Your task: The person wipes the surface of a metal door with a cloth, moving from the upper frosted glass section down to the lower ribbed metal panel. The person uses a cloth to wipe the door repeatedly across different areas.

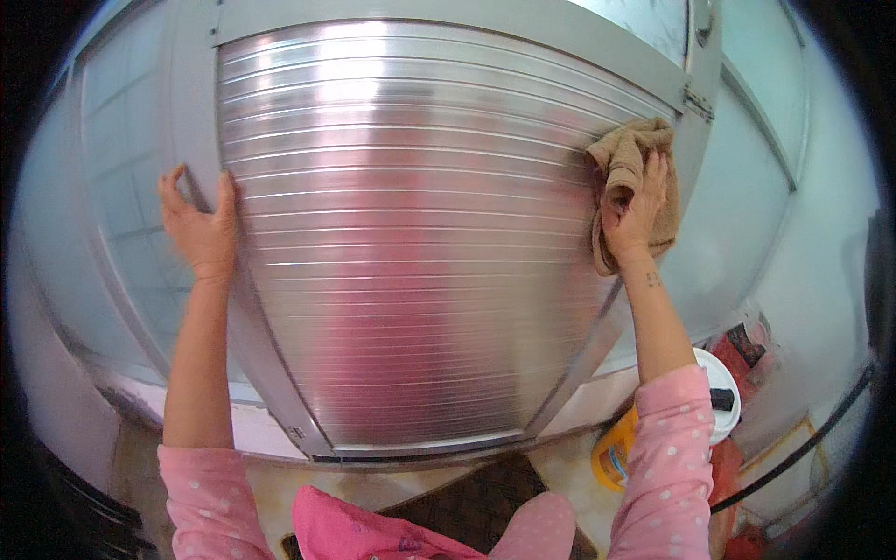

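Observation:
Before me stands a door with a ribbed, shiny metal panel in a grey metal frame. My right hand presses a bunched brown cloth against the panel's upper right side, overlapping the frame there. On the opposite side, my left hand rests with fingers spread on the left upright of the frame, holding nothing. Pink reflections show in the panel.
Frosted panes flank the door. A metal latch sits at upper right. At lower right are a yellow bucket with a white lid, a red bag and a black cable. A dark mat lies on the floor.

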A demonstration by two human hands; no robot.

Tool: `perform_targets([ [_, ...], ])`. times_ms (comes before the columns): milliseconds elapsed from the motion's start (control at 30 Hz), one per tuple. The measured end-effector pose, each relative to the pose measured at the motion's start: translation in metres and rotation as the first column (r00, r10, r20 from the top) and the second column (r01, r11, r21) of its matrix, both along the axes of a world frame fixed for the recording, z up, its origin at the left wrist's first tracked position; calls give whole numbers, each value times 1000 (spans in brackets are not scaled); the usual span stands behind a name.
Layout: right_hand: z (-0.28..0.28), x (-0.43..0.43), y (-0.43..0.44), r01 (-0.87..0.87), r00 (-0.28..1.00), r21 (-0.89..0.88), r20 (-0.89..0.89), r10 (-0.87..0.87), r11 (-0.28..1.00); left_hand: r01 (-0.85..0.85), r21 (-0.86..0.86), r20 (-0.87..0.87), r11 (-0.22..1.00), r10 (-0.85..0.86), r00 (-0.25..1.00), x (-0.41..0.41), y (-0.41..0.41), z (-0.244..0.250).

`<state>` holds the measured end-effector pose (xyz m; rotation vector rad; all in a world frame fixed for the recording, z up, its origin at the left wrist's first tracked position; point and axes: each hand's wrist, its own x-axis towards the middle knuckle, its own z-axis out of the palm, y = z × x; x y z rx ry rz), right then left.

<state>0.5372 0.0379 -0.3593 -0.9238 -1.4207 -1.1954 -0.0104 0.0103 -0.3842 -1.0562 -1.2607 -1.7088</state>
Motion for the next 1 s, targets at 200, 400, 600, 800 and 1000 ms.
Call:
perform_targets([
  [200, -3, -122, -20, 0, 985, -165, 170, 28, 986, -91, 64, -40, 994, 94, 995, 1, -4, -4],
  [400, -11, -272, -31, -122, 889, -277, 396, 229, 953, 20, 25, -28, 999, -20, 999, 4, -5, -8],
  [600, -20, -367, -33, -210, 847, -191, 454, 276, 959, 22, 96, -88, 995, -13, 996, -18, 9, -7],
  [800, -14, -312, -24, -218, 801, -202, 523, 293, 955, 36, 69, -59, 997, -32, 998, -5, 8, -7],
  [1000, -17, -188, -30, -56, 906, -250, 394, 154, 967, 37, -15, -55, 999, -37, 998, -2, -14, -5],
])
